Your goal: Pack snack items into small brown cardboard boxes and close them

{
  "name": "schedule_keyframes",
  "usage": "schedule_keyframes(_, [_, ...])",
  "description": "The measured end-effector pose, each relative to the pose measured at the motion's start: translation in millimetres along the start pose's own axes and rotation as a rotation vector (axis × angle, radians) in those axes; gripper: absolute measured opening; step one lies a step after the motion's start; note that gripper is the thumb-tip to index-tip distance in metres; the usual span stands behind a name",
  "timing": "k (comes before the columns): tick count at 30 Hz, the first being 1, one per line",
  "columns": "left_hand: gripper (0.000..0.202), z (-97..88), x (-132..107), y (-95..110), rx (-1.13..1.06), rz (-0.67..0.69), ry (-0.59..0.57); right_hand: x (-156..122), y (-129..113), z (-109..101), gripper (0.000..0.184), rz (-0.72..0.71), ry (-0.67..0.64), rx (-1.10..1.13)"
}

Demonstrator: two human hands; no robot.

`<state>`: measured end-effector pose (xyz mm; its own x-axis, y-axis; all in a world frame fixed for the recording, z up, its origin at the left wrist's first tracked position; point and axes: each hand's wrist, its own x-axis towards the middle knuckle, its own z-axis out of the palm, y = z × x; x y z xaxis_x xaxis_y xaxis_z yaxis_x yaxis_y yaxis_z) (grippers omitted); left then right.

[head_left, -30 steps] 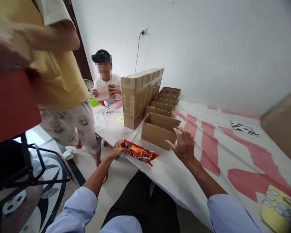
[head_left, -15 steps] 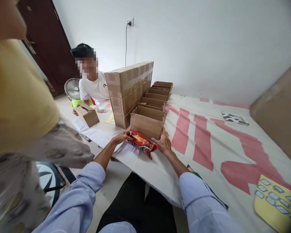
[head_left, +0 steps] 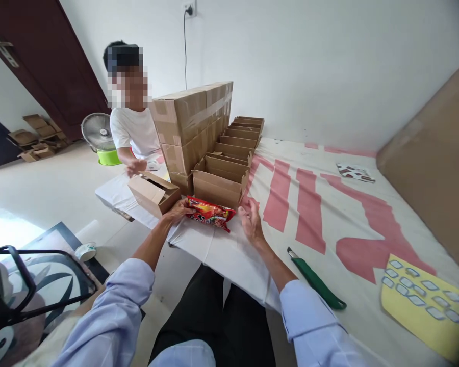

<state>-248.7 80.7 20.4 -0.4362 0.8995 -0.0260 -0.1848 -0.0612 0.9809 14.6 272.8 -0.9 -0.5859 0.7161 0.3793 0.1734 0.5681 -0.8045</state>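
Note:
In the head view, my left hand (head_left: 179,210) grips the left end of a red food packet (head_left: 210,212) with printed pictures on it. The packet lies in front of the nearest open cardboard box (head_left: 218,186). My right hand (head_left: 250,218) is beside the packet's right end, fingers apart and holding nothing, close to that box's right corner. Just left of my left hand stands another small carton (head_left: 149,193) with its top flaps raised. A row of open boxes (head_left: 239,138) runs back behind the nearest one.
A wall of taped cartons (head_left: 191,120) stands left of the row. A green utility knife (head_left: 317,283) lies on the sheet at right, near a yellow paper (head_left: 421,300). A co-worker (head_left: 132,127) sits across the table. A fan (head_left: 97,131) and a black-framed chair (head_left: 30,285) stand at left.
My right hand has let go of the packet's right end. The small carton has come nearer, beside my left hand, and the co-worker's hand is off it. The person at left has gone from view.

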Motion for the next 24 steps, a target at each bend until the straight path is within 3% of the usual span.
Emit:
schedule_keyframes(4, [0.052, 14.1, -3.6, 1.4, 0.001, 0.041, 0.051, -23.7, -21.0, 1.8, 0.084, 0.172, -0.171, 0.346])
schedule_keyframes(10, [0.053, 23.6, 5.8, 6.3, 0.069, 0.146, 0.214, -21.2, -33.1, 18.3, 0.035, 0.188, -0.202, 0.316])
schedule_keyframes(15, [0.051, 26.5, 15.9, 0.6, 0.21, 0.212, 0.453, -17.2, -28.2, 32.7, 0.03, 0.17, -0.16, 0.276])
schedule_keyframes(20, [0.069, 43.4, -20.4, -24.8, 0.463, 0.281, 0.666, -18.8, -24.6, 39.1, 0.04, 0.155, -0.138, 0.241])
schedule_keyframes(24, [0.062, 70.7, -48.6, -44.1, 0.841, 0.354, 0.621, -20.6, -26.0, 41.0, 0.05, 0.092, -0.146, 0.21])
